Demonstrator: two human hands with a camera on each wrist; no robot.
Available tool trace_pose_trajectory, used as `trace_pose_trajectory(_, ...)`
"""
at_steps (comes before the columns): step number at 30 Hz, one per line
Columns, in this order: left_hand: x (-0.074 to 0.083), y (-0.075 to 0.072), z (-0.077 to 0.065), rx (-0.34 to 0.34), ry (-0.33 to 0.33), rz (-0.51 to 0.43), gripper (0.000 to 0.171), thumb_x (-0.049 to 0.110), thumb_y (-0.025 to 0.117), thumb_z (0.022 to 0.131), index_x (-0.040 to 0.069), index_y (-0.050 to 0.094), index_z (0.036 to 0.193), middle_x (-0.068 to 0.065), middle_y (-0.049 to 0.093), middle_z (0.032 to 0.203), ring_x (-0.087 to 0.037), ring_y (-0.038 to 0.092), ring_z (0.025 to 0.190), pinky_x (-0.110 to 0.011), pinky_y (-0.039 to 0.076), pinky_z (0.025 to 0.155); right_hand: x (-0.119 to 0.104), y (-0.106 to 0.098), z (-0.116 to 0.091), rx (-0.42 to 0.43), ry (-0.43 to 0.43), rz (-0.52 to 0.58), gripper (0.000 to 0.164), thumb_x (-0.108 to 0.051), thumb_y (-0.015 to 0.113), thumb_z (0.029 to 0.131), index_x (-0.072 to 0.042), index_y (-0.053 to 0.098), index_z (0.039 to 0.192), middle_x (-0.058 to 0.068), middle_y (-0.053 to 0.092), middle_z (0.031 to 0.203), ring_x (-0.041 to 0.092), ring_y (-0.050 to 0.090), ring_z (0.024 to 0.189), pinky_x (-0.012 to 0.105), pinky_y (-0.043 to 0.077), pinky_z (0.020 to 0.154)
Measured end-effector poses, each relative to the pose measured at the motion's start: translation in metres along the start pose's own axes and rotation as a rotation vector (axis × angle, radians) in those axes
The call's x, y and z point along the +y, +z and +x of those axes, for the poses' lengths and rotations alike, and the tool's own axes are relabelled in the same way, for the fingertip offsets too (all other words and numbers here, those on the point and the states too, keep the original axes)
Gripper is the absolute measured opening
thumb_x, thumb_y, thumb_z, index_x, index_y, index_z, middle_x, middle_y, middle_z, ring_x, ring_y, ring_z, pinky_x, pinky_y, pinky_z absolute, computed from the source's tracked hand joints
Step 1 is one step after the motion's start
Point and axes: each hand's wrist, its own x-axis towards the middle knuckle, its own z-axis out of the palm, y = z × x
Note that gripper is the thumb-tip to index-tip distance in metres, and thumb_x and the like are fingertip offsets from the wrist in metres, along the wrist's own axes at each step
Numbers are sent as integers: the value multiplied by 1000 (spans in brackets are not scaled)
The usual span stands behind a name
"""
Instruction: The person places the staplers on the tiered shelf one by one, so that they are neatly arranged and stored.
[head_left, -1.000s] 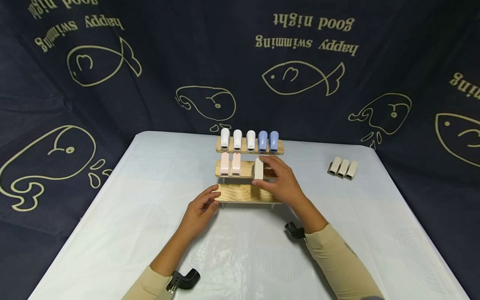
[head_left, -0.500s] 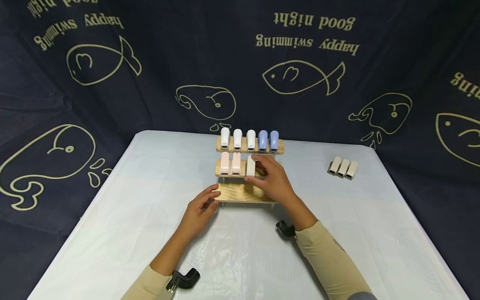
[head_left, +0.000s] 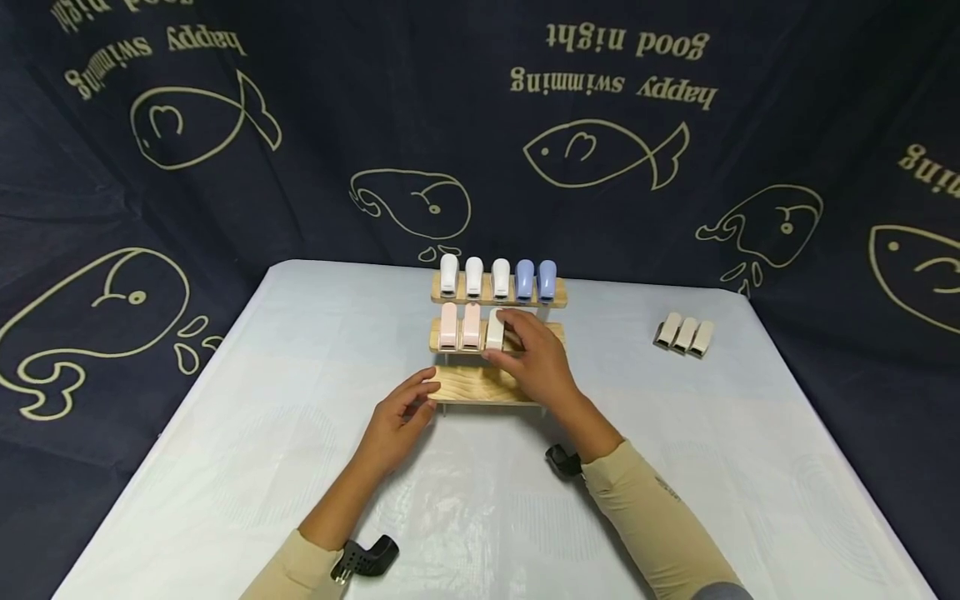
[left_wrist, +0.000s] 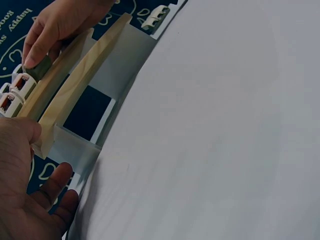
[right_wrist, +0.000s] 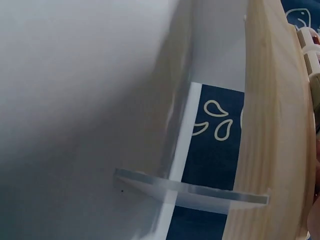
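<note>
Between right thumb and fingers, my right hand (head_left: pixel 536 354) holds an off-white mini stapler (head_left: pixel 495 330) on the middle tier of a wooden display stand (head_left: pixel 483 386). Just left of it stand two pink mini staplers (head_left: pixel 460 326). In the left wrist view the held stapler (left_wrist: pixel 40 68) shows a dark greenish side. My left hand (head_left: pixel 397 421) touches the left end of the bottom tier with loosely bent fingers; the left wrist view shows its lower fingers (left_wrist: pixel 57 185) apart from the wood. The right wrist view mostly misses the right hand, catching the tier's underside (right_wrist: pixel 270 120).
On the top tier stand three white staplers (head_left: pixel 474 277) and two blue ones (head_left: pixel 536 281). Three off-white staplers (head_left: pixel 684 335) lie side by side at the table's right. Clear supports (right_wrist: pixel 200 192) hold up the tiers. A dark curtain (head_left: pixel 315 125) hangs behind the white-covered table (head_left: pixel 247 467).
My right hand has moved left along the middle tier with the off-white stapler, bringing it close beside the pink ones. The left hand has stayed at the stand's end.
</note>
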Motion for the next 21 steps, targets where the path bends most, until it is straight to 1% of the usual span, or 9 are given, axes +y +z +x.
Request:
trace_pose_trajectory(8, 0, 0, 1, -5, -4, 6, 27, 5, 64, 97, 5, 67, 123, 0, 53, 145, -19, 60, 103, -26, 53, 80, 1, 3, -1, 18, -14, -56, 63, -27, 85, 79, -4, 59, 132, 13, 60, 131, 29, 59, 117, 46, 48, 96)
trace_pose_trajectory(14, 0, 0, 0, -3, 4, 11, 27, 6, 65, 96, 5, 67, 124, -2, 53, 145, -19, 60, 104, -27, 53, 80, 0, 6, -4, 31, -31, -121, 59, -29, 82, 82, -4, 59, 130, 15, 59, 132, 32, 58, 119, 51, 47, 96)
trace_pose_trajectory(21, 0, -1, 1, -4, -11, 3, 27, 5, 64, 96, 5, 67, 123, 0, 53, 145, -18, 60, 102, -26, 53, 80, -2, 7, -4, 41, -32, -116, 58, -27, 80, 83, -4, 58, 131, 16, 58, 133, 32, 57, 120, 53, 46, 95)
